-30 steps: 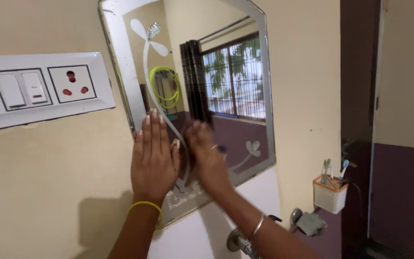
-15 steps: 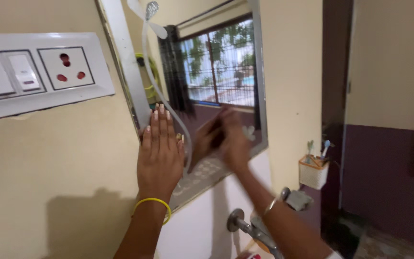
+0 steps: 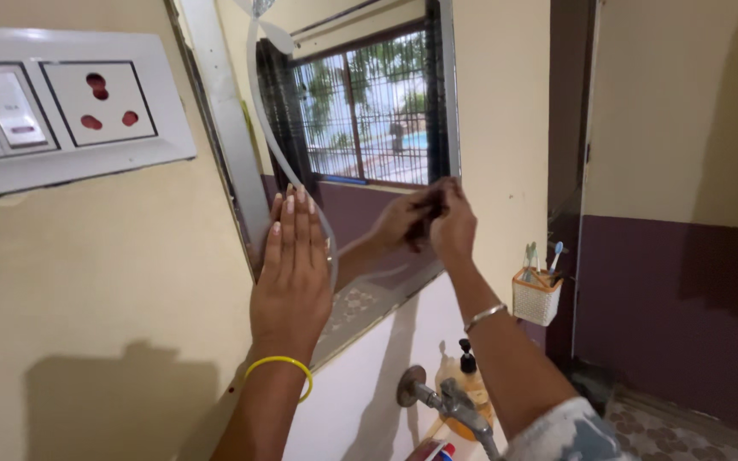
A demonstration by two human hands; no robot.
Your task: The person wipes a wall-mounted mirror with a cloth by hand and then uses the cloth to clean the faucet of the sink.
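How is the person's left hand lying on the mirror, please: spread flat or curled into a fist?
Spread flat. The left hand has its palm pressed to the mirror near the left edge, fingers straight, together and pointing up.

A yellow bangle [image 3: 280, 369] is circling the left wrist, at six o'clock from the mirror [image 3: 360, 154], whose glass is showing a frosted white flower pattern. A silver bangle [image 3: 483, 317] is ringing the right wrist. At nine o'clock a white switchboard [image 3: 61, 111] is showing red-tinted socket holes against the cream wall [image 3: 87, 290]. At four o'clock a white basket [image 3: 535, 297] is wearing an orange rim.
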